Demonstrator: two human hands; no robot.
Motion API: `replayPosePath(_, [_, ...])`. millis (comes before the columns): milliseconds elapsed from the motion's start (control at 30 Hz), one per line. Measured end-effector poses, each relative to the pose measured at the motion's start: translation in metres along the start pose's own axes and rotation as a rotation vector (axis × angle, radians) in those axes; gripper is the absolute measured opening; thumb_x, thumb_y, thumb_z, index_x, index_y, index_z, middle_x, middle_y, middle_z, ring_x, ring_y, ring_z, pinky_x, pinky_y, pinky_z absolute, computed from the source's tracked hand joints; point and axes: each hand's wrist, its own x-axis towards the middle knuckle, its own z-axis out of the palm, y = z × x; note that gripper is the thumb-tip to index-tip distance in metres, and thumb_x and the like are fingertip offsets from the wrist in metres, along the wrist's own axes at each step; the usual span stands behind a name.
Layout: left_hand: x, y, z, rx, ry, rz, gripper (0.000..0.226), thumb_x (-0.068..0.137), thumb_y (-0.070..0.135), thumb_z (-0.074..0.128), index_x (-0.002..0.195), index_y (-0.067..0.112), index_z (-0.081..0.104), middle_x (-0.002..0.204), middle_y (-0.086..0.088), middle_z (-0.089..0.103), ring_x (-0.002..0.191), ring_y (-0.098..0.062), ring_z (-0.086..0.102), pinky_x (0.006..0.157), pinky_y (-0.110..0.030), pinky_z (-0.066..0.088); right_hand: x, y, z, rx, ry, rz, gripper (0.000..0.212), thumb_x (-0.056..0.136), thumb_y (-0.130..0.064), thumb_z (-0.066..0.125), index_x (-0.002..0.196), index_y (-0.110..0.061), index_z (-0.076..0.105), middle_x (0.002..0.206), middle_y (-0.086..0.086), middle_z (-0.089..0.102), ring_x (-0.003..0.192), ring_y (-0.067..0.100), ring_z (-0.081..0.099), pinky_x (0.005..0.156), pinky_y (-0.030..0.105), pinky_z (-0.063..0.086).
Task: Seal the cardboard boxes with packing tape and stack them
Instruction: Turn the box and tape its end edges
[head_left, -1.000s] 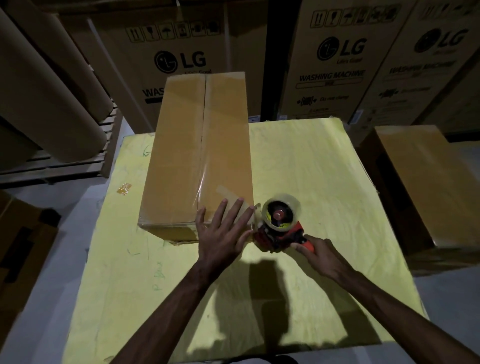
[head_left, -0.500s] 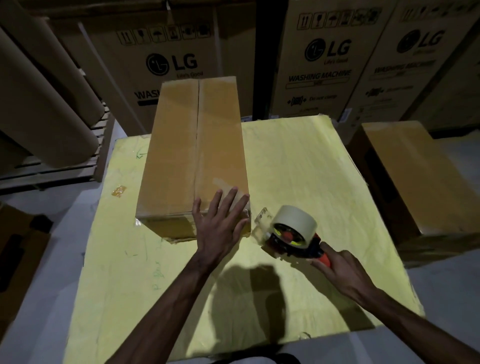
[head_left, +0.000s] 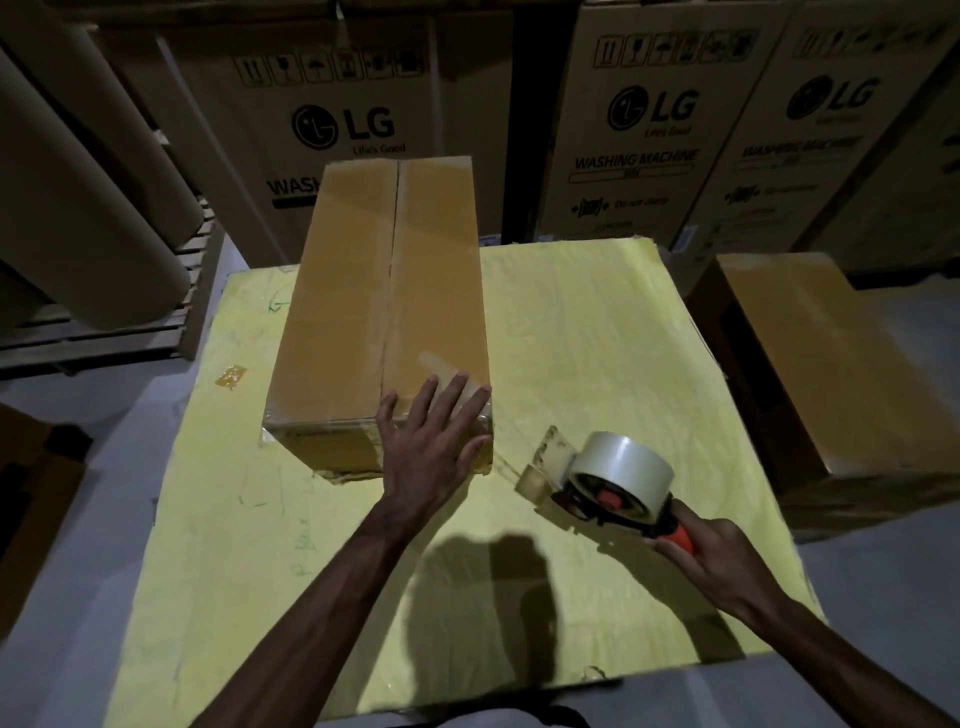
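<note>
Bare yellow table (head_left: 597, 332) lies open right of the cardboard box (head_left: 384, 312) (cartons (head_left: 639, 130) wall the back).

Dim storeroom: printed cartons (head_left: 639, 135) behind yellow-covered table (head_left: 597, 332), grey floor (head_left: 78, 405).

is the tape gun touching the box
No, the tape gun is held in the right hand over the yellow table, clear of the box.

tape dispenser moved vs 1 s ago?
Yes. The tape dispenser has pulled right and toward the person, away from the box corner it was touching.
</note>
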Motion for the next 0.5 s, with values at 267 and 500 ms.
replayPosePath(267, [0.000, 0.004, 0.004, -0.004, 0.019, -0.002, 0.061, 0.100, 0.055, 0.061, 0.155, 0.037, 0.044, 0.163, 0.004, 0.042, 0.147, -0.026, 0.043, 0.113, -0.063, 0.027, 0.045, -0.043, 0.000, -0.424, -0.135, -0.011, 0.082, 0.088, -0.088, 0.019, 0.137, -0.030, 0.049, 0.076, -0.008, 0.060, 0.057, 0.006, 0.056, 0.048, 0.019, 0.040])
replayPosePath(500, [-0.007, 0.004, 0.009, -0.016, 0.041, -0.002, 0.055, 0.103, 0.054, 0.055, 0.154, 0.036, 0.047, 0.163, 0.004, 0.042, 0.147, -0.026, 0.043, 0.114, -0.064, 0.028, 0.052, -0.087, 0.004, -0.496, -0.210, 0.117, 0.071, 0.092, -0.079, 0.028, 0.128, -0.024, 0.052, 0.095, -0.002, 0.061, 0.076, 0.013, 0.058, 0.065, 0.026, 0.044])
